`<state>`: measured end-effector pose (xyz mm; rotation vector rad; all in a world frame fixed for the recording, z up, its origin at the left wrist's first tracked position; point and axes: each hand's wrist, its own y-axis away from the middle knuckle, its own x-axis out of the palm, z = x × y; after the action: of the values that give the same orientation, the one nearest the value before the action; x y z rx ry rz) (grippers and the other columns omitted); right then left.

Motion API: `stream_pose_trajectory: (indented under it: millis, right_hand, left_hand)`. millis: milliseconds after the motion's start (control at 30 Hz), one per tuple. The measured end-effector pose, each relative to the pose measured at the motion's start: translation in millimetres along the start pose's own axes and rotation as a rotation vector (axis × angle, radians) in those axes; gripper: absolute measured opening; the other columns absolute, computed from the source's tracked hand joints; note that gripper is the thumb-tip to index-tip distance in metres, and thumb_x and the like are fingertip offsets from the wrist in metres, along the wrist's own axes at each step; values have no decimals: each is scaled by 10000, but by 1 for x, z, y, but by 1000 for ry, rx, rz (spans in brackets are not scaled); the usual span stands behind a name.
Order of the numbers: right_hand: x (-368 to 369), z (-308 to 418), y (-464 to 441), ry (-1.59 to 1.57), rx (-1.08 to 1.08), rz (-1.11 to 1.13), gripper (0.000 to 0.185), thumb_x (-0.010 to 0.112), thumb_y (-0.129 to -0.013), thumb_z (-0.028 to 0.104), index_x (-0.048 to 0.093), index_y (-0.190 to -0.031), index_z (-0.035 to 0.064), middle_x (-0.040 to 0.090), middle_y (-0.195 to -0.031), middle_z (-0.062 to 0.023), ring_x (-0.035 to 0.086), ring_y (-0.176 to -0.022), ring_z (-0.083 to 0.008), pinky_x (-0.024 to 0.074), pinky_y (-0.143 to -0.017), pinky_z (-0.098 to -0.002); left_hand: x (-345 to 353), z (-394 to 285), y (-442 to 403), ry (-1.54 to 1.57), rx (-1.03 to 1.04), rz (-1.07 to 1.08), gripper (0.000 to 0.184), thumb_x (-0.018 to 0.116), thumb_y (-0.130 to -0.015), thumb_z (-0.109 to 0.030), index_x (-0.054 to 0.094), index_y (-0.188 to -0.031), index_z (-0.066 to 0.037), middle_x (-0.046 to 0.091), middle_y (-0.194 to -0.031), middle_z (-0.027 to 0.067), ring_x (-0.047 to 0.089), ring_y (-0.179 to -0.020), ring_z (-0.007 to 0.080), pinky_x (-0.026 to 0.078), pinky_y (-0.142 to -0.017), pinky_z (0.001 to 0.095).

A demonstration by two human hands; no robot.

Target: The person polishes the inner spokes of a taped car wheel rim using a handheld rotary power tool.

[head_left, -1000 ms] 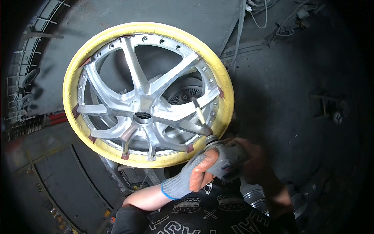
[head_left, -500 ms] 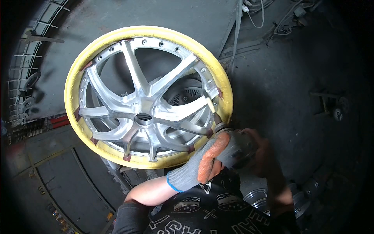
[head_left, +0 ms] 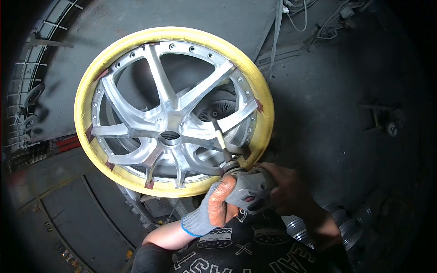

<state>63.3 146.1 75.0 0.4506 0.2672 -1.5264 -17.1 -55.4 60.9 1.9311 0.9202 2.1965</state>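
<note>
A bare-metal alloy wheel [head_left: 166, 93] lies face up, its outer lip wrapped in yellow tape [head_left: 84, 109]. Dark red patches of tape sit at the spoke ends. My left hand [head_left: 218, 207], in a grey glove with an orange palm, is closed round the front of a grey power drill [head_left: 250, 189]. Bare and partly in shadow, my right hand [head_left: 289, 189] grips the drill's rear. A slim shaft with a pale sleeve and dark tip [head_left: 220, 135] extends from the drill over the lower-right spokes. Whether the tip touches metal, I cannot tell.
Through the spokes shows another dark wheel [head_left: 223, 107] beneath. Several shiny rims [head_left: 346, 227] stand on the floor at lower right. Cables [head_left: 305, 16] lie at the top right, a wire rack [head_left: 27, 86] is at the left, and a small wheeled object [head_left: 391, 127] is at far right.
The drill and both hands have shifted left and slightly down. Its tip moved from the spoke's outer end inward, towards the hub. The wheel looks nearly unmoved.
</note>
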Motion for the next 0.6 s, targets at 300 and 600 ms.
stream_pose_trajectory:
  millis: [300,600]
  right_hand:
    - [-27,-8,2,-14,157,-50,584,637,-779,273,534,-1297,25,674,-989,-272,672,-906,-482,547,-802,-530]
    - [-59,-32,7,63,190,-54,516,568,-818,240,536,-1287,27,688,-961,-265,676,-889,-488,545,-776,-542]
  left_hand:
    - [1,0,-34,-198,-31,-184,382,496,-1073,-276,555,-1341,-11,666,-1233,75,671,-1033,86,555,-863,235]
    - [-14,24,-73,-244,-42,-2,427,440,-1080,-336,559,-1317,-2,675,-1194,108,688,-928,157,565,-800,276]
